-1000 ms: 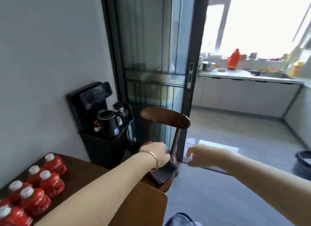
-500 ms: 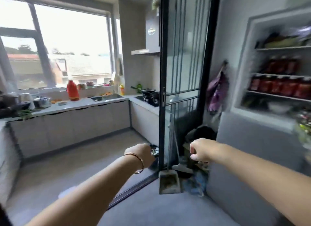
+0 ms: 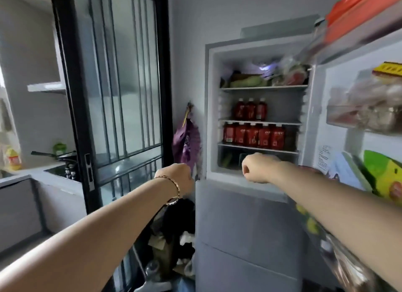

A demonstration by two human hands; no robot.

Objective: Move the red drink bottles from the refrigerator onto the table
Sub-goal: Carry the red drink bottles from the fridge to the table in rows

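At the open refrigerator (image 3: 212, 109)
Upright red drink bottles (image 3: 254, 135) stood just above our nearer right hand (image 3: 257, 167), clenched empty like our left hand (image 3: 180, 176).

The refrigerator (image 3: 212, 109) stands open, its front unblocked. Bare room lies either side of the three bottles (image 3: 250, 109) on the middle shelf (image 3: 282, 123). The lower row of bottles (image 3: 254, 135) nearly fills its shelf. The loaded door (image 3: 335, 85) crowds the right.

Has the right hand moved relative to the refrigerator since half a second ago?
Yes. The right hand has moved right, toward the refrigerator: earlier left of it, now before its open compartment, just under the lower row of red bottles.
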